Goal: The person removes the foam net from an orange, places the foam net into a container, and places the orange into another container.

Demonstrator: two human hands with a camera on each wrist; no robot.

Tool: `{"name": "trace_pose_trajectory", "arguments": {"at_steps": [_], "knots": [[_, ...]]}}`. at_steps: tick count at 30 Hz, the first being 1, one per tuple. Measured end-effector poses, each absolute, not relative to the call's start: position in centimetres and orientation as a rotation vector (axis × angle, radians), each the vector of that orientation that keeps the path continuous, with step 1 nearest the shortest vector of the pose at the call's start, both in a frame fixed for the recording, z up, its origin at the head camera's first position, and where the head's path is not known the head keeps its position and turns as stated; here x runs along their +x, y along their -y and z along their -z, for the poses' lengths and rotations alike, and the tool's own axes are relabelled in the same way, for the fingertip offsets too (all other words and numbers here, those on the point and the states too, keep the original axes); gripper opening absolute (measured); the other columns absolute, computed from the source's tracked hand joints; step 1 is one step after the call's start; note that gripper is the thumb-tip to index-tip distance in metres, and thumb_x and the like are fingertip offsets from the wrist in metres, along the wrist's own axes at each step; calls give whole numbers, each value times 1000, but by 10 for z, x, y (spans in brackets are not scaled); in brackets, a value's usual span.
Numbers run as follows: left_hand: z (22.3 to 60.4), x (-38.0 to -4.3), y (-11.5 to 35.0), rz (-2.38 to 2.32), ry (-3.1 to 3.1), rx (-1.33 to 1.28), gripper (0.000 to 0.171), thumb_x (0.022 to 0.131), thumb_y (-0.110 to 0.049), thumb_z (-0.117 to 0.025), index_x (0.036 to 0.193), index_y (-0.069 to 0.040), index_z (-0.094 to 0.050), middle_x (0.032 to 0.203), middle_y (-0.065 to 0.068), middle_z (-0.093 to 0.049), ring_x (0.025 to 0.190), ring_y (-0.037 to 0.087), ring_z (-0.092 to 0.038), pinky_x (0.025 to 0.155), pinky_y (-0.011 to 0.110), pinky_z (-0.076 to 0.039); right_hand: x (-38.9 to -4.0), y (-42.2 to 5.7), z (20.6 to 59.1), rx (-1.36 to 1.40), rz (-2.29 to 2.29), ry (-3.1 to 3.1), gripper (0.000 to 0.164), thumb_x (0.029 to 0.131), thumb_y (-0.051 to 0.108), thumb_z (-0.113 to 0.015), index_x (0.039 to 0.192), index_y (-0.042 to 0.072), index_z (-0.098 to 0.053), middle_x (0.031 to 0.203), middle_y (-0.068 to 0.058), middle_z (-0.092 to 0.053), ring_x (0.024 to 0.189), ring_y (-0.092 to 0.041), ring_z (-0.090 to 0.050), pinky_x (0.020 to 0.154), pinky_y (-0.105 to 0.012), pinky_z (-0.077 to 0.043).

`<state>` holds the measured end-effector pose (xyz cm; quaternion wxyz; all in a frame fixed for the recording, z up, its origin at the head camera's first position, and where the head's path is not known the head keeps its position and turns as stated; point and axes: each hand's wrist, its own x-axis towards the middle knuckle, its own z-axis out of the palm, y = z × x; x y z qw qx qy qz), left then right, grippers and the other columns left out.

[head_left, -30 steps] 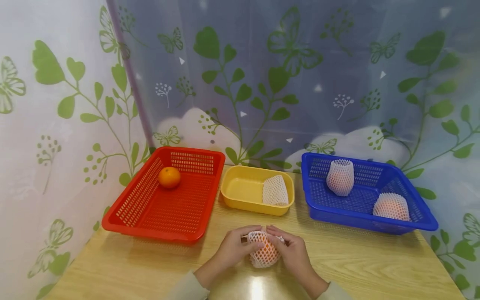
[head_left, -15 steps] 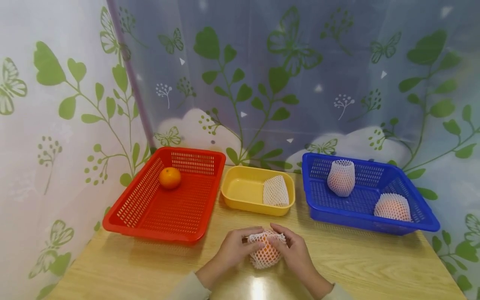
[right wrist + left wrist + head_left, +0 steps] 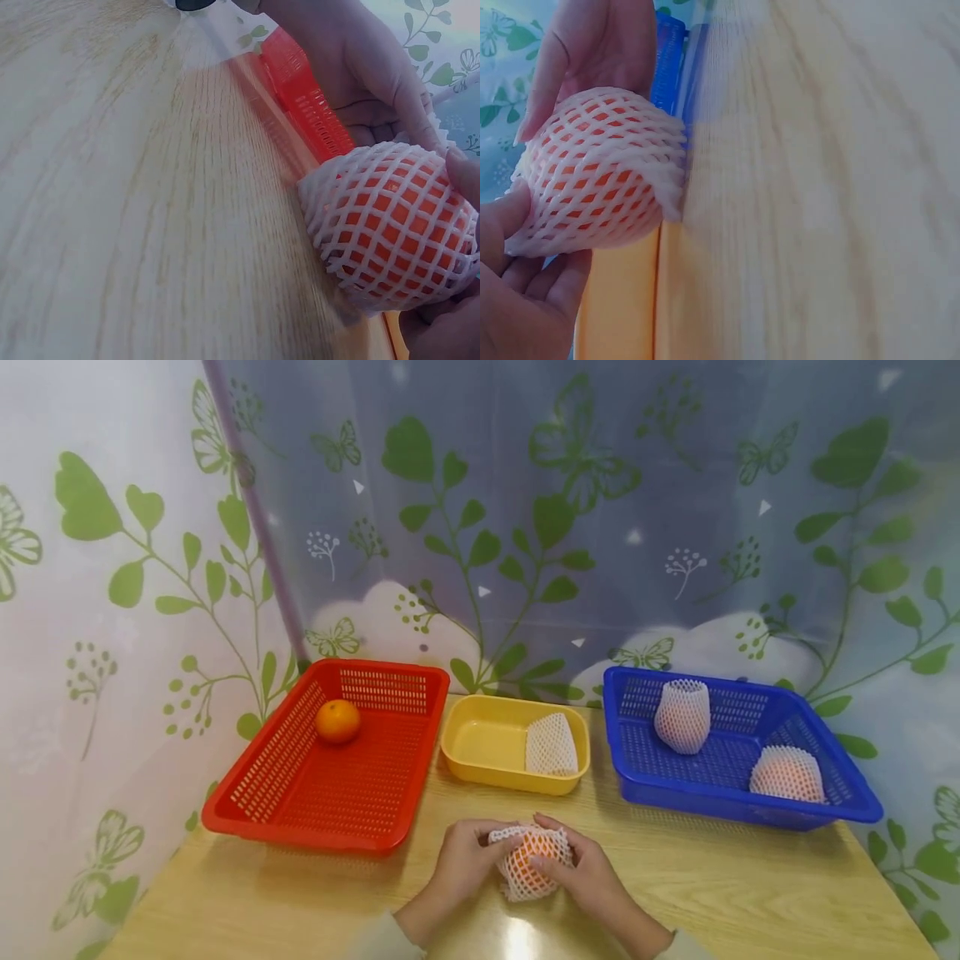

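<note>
An orange fruit (image 3: 531, 862) in a white foam net sleeve (image 3: 360, 217) is held between both hands above the near part of the table. My left hand (image 3: 460, 862) pinches the sleeve's edge on the left, thumb on top and fingers beneath in the left wrist view. From the right, my right hand (image 3: 588, 870) grips the netted orange, its thumb across the front of the mesh. Through the mesh the orange skin shows; the fingers behind the fruit are partly hidden.
A red basket (image 3: 423, 760) on the left holds one bare orange (image 3: 337, 722). In the yellow tray (image 3: 480, 772) lies a flat foam net (image 3: 551, 745). On the right, a blue basket (image 3: 697, 796) holds two netted fruits (image 3: 682, 717). A patterned curtain hangs behind the wooden table (image 3: 712, 893).
The right thumb has shifted lower over the front of the netted orange. The left thumb has drawn up towards the sleeve's upper left edge. Baskets and tray stay put.
</note>
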<state>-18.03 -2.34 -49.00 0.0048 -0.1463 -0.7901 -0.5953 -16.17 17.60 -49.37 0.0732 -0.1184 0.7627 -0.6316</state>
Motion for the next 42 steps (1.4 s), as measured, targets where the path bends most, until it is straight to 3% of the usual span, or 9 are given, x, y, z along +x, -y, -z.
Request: {"name": "trace_pose_trajectory", "arguments": {"at_steps": [10, 14, 17, 22, 24, 29, 36, 42], "knots": [[484, -180, 33, 2015, 2501, -620, 43, 85, -15, -74, 124, 3, -63, 113, 18, -68, 102, 28, -67, 82, 24, -55, -162, -176, 493, -215, 1897, -2366, 48, 91, 21, -70, 134, 4, -57, 138, -7, -56, 118, -11, -55, 91, -17, -47], [484, -178, 33, 2056, 2531, -622, 49, 85, -12, -74, 129, 4, -58, 117, 21, -65, 100, 31, -68, 79, 25, -56, -161, -176, 491, -251, 1917, -2363, 46, 91, 18, -69, 132, 1, -58, 139, -10, -55, 125, -20, -52, 93, -17, -45], [485, -178, 33, 2042, 2545, -643, 51, 86, -13, -74, 131, 3, -56, 121, 23, -63, 100, 32, -67, 80, 26, -56, -160, -175, 489, -272, 1917, -2389, 39, 91, 17, -69, 126, 2, -63, 136, -9, -57, 127, -24, -50, 97, -21, -45], [486, -178, 33, 1886, 2622, -673, 55, 85, -25, -75, 133, -3, -58, 128, 17, -61, 109, 27, -63, 86, 25, -53, -162, -172, 487, -305, 1931, -2494, 23, 88, 20, -71, 109, 9, -74, 122, -2, -67, 126, -24, -53, 107, -39, -39], [486, -177, 33, 1834, 2646, -683, 56, 85, -27, -75, 133, -4, -58, 129, 15, -61, 112, 26, -62, 88, 25, -52, -162, -170, 487, -334, 1952, -2504, 21, 88, 20, -72, 105, 9, -76, 118, -2, -69, 125, -24, -54, 106, -36, -39], [486, -176, 35, 1847, 2631, -715, 53, 86, -24, -75, 132, -4, -59, 132, 14, -60, 114, 25, -61, 86, 21, -52, -160, -169, 486, -337, 1936, -2532, 26, 89, 17, -71, 113, 8, -72, 121, -4, -67, 121, -21, -56, 98, -21, -43], [489, -177, 35, 1863, 2597, -730, 45, 88, -21, -72, 129, -7, -62, 129, 12, -62, 113, 27, -62, 86, 23, -53, -161, -174, 487, -383, 1847, -2439, 54, 89, 13, -71, 138, 2, -52, 140, -16, -52, 124, -28, -52, 95, -23, -46], [490, -174, 34, 1627, 2616, -661, 36, 86, -29, -73, 117, -12, -71, 119, 2, -68, 108, 22, -65, 93, 33, -51, -160, -177, 490, -430, 1755, -2383, 61, 89, 17, -71, 142, 2, -45, 141, -19, -50, 126, -36, -49, 93, -20, -46]]}}
